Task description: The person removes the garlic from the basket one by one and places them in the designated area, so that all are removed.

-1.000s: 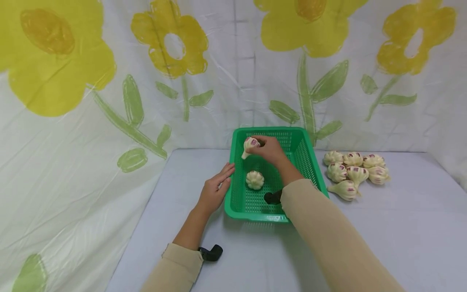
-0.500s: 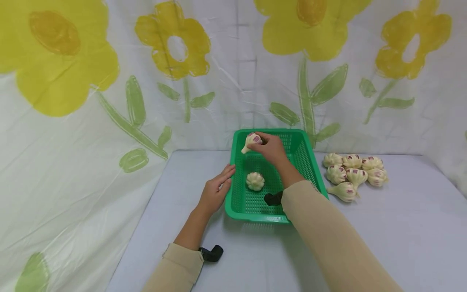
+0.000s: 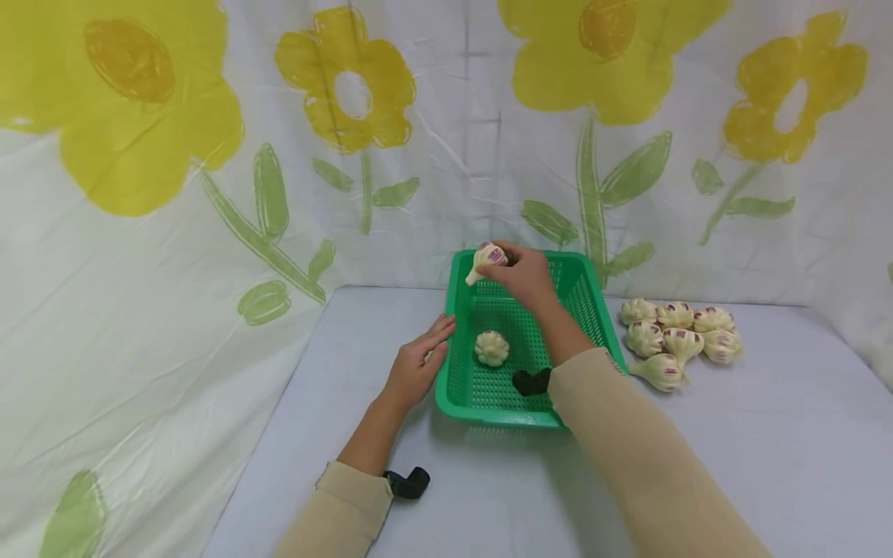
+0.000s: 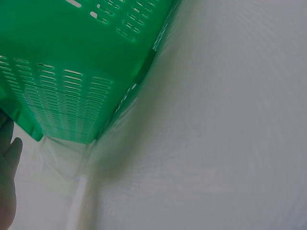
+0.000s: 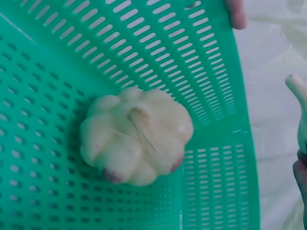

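My right hand [image 3: 525, 275] pinches a garlic bulb [image 3: 490, 256] by its purple-streaked body, over the far end of a green plastic basket [image 3: 446, 387]. The bulb's pale stem points down to the left. At the right border of the right wrist view, part of this bulb [image 5: 302, 105] and the fingertips show. Another garlic bulb [image 5: 136, 136] lies on the perforated basket floor. My left hand [image 3: 417, 363] rests its straight fingers against the basket's left rim; in the left wrist view only part of that hand [image 4: 7, 177] appears beside the basket wall [image 4: 62, 96].
Several garlic bulbs [image 3: 675, 338] lie grouped on the white table [image 3: 753, 434], right of the basket. A white curtain [image 3: 432, 217] with yellow flowers hangs behind the table. Black wrist devices [image 3: 408, 483] are strapped on both arms.
My right hand has lifted the garlic bulb up and away, toward the basket's far rim. The left hand stays at the left rim. The head view has shifted slightly.
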`<move>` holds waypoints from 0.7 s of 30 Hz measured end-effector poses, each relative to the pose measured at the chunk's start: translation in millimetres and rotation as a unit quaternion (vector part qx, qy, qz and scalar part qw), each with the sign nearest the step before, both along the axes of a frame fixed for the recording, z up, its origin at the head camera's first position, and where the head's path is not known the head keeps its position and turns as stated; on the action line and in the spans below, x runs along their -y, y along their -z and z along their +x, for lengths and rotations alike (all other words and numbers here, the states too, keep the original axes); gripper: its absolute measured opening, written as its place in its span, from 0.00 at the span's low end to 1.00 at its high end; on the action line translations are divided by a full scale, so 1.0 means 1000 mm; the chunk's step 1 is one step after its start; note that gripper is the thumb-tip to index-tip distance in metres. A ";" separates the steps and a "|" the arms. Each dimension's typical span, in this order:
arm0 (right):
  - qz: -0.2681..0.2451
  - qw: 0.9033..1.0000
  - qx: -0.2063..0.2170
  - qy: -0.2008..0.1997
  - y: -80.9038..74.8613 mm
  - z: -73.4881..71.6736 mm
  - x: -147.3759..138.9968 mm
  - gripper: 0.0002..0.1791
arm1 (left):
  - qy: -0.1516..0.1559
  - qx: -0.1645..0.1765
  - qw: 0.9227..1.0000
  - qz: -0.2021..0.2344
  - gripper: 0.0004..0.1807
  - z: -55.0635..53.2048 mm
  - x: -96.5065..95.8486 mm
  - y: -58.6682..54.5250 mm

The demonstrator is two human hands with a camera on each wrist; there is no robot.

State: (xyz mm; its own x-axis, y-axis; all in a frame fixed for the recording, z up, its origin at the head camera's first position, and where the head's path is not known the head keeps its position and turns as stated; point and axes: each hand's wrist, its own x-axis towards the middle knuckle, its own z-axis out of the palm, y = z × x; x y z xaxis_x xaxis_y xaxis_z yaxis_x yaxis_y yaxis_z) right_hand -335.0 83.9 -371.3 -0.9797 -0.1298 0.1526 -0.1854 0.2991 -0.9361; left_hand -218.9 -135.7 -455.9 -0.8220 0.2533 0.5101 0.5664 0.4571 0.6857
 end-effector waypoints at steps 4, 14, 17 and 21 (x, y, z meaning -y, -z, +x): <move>-0.005 1.000 -0.007 0.005 -0.008 0.003 -0.008 0.31 | -0.003 0.005 1.000 -0.002 0.21 0.000 0.000 0.000; -0.049 0.998 -0.024 0.034 -0.022 0.012 -0.042 0.28 | -0.004 0.012 1.000 0.000 0.21 0.000 0.000 -0.002; -0.072 0.996 -0.037 0.041 -0.025 0.014 -0.053 0.26 | -0.004 0.012 1.000 -0.001 0.21 0.001 0.000 -0.002; -0.114 0.990 -0.051 0.070 -0.034 0.017 -0.069 0.21 | -0.005 0.014 1.000 -0.001 0.21 0.000 0.000 -0.001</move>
